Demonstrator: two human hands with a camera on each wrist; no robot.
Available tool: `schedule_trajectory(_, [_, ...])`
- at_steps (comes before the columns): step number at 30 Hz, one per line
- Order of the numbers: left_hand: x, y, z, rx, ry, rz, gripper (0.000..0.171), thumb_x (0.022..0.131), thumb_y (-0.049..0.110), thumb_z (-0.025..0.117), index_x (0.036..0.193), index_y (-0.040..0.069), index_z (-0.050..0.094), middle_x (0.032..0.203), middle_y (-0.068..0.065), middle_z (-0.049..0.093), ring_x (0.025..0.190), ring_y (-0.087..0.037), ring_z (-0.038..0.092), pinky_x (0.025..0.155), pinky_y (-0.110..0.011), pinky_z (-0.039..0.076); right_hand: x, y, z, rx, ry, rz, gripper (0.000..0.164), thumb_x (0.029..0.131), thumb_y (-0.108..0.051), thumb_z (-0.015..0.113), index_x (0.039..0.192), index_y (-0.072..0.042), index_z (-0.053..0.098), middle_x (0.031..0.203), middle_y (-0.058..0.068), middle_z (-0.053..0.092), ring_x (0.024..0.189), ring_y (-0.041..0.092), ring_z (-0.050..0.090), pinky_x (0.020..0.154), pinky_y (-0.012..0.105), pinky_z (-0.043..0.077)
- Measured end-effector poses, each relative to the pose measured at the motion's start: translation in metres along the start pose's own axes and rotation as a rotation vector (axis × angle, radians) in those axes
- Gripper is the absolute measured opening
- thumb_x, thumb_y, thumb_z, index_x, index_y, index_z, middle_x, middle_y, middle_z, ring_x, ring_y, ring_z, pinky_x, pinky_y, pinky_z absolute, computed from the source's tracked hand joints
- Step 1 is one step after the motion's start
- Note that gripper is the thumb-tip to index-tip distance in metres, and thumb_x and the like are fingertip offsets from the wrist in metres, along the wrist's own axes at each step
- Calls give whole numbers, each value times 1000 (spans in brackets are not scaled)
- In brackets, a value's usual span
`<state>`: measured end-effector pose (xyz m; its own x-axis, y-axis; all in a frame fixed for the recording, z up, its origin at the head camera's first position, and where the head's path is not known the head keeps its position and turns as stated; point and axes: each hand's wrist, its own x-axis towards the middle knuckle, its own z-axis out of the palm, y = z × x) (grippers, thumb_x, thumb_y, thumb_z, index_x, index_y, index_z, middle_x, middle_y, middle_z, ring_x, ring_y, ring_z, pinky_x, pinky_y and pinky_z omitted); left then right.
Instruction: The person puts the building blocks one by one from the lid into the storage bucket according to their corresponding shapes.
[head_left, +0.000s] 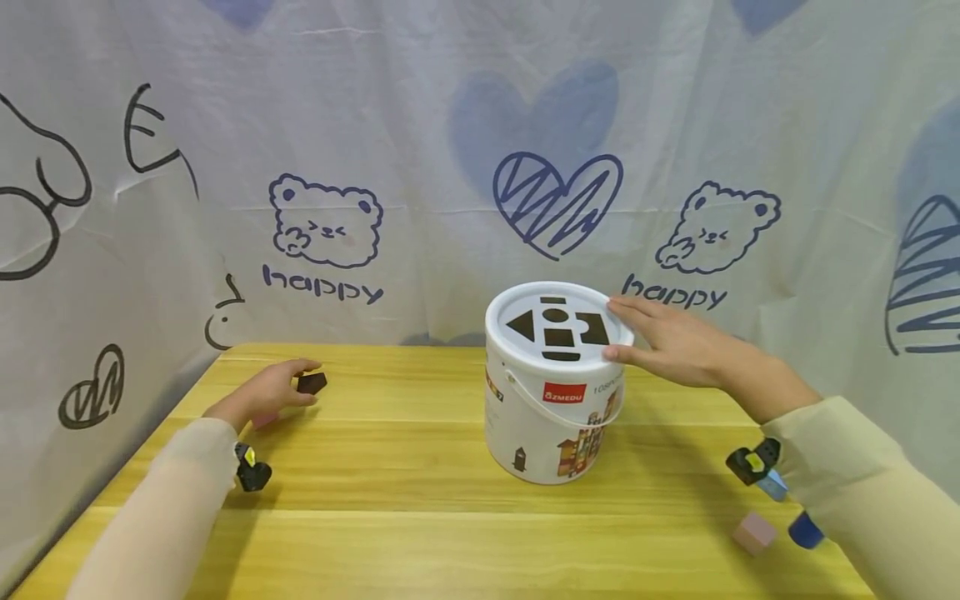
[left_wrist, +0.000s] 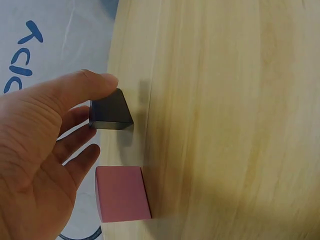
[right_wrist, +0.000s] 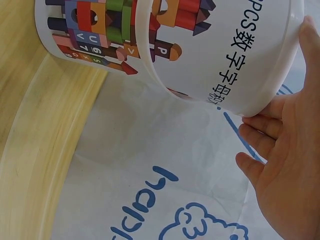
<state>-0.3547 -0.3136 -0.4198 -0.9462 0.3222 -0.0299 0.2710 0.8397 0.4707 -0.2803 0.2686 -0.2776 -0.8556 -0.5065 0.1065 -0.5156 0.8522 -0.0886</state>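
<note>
My left hand [head_left: 268, 392] is at the table's far left, pinching a small black block [left_wrist: 111, 111] between thumb and fingers. A pink block [left_wrist: 122, 195] sits close by, just under that hand in the left wrist view. Right of the table's middle stands a white bucket [head_left: 517, 417] with a handle and printed pictures of building blocks. Its round lid [head_left: 517, 352] has several shaped holes. At the lid's right edge rests my right hand [head_left: 686, 346], thumb and fingers spread along the rim, with the fingers fairly straight.
Near the front right, by the right sleeve, lie a pale pink cube [head_left: 754, 533], a dark blue block [head_left: 806, 530] and a light blue block [head_left: 774, 485]. A printed cloth [head_left: 435, 250] hangs behind the wooden table [head_left: 390, 508] and along its left side.
</note>
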Motion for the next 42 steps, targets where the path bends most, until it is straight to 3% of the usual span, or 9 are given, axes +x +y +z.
schedule_trajectory(7, [-2, -4, -1, 12, -12, 33, 63, 86, 9, 73, 136, -17, 44, 126, -36, 53, 114, -50, 52, 96, -57, 45, 0, 0, 1, 3, 5, -2, 84, 97, -62, 43, 155, -5, 24, 159, 17, 21, 141, 44, 25, 111, 62, 23])
schedule_trajectory(14, [1, -5, 4, -3, 18, 41, 66, 84, 17, 78, 134, -14, 47, 113, -26, 62, 96, -34, 61, 83, -47, 51, -1, 0, 2, 5, -1, 8, 84, 97, -63, 42, 155, -5, 23, 159, 17, 21, 141, 44, 25, 111, 62, 23])
schedule_trajectory(23, [6, -9, 19, -41, 66, -52, 65, 88, 25, 74, 139, -5, 48, 123, -28, 57, 100, -32, 56, 86, -45, 47, -2, -1, 3, 12, -1, 17, 85, 96, -64, 42, 155, -6, 23, 160, 16, 21, 141, 43, 25, 111, 62, 23])
schedule_trajectory(32, [9, -5, 24, 3, 104, 8, 62, 88, 27, 74, 135, -7, 51, 120, -27, 60, 99, -32, 58, 88, -50, 48, -1, -2, 3, 9, 7, 17, 85, 96, -64, 43, 155, -6, 24, 159, 16, 22, 141, 43, 26, 111, 62, 23])
schedule_trajectory(42, [10, 6, 21, 3, 97, 13, 60, 89, 19, 72, 137, -7, 49, 125, -31, 56, 105, -35, 58, 92, -51, 49, -1, -2, 2, 9, 7, 16, 85, 96, -63, 43, 155, -5, 24, 159, 17, 22, 141, 44, 26, 111, 62, 22])
